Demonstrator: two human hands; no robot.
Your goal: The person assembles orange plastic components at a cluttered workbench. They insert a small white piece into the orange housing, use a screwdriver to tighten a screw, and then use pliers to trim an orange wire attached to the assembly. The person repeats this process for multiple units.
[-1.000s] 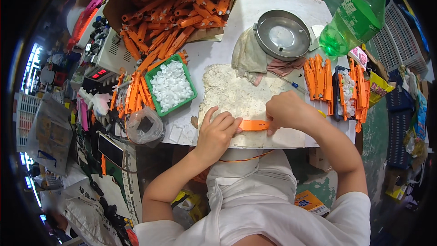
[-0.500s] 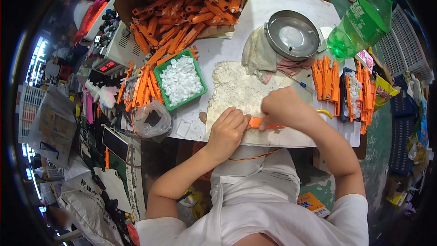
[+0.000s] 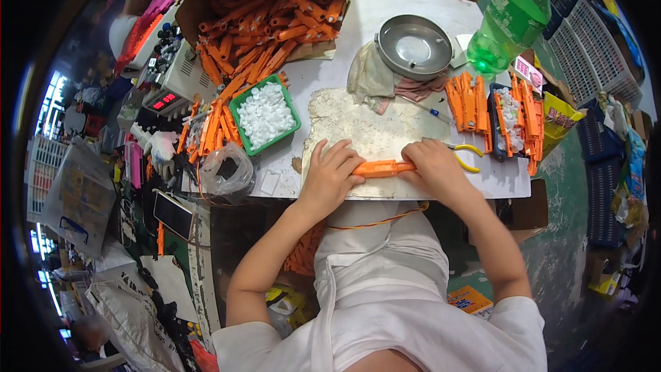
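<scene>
Orange part [image 3: 380,169]: between my left hand [image 3: 330,176] and right hand [image 3: 435,169], each gripping an end; uneven pressure might twist it loose. Pliers [image 3: 469,147]: beside my right hand; an outward sweep could knock them.

A part [image 3: 380,169] is bridging the hands [image 3: 326,178]; on the tabletop [image 3: 365,15], a tray [image 3: 295,129] is sitting left, pliers [image 3: 470,147] right, a bowl [image 3: 414,43] beyond.

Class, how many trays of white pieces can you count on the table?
2: a green tray, beyond and left of the left hand, and a dark tray, right of the right hand, between orange parts. More may be hidden.
</scene>
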